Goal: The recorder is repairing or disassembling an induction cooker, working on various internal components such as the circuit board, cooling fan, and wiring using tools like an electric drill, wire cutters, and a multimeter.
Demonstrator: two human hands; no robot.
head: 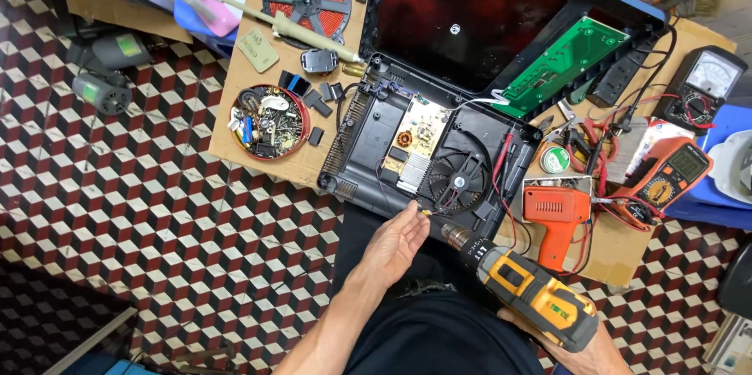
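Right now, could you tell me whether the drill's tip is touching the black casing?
Apart. The head view shows the drill tip short of the casing, with dark gap between.

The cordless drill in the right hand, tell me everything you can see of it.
The cordless drill has a yellow-orange and black plastic body with a dark metal chuck at its front. It lies slanted, chuck up and to the left, towards the near edge of the opened black appliance base. The right hand holds its rear end at the bottom of the view. Whether a bit is fitted cannot be told. The left hand, palm open with a small screw at its fingertips, is just left of the chuck, not touching it.
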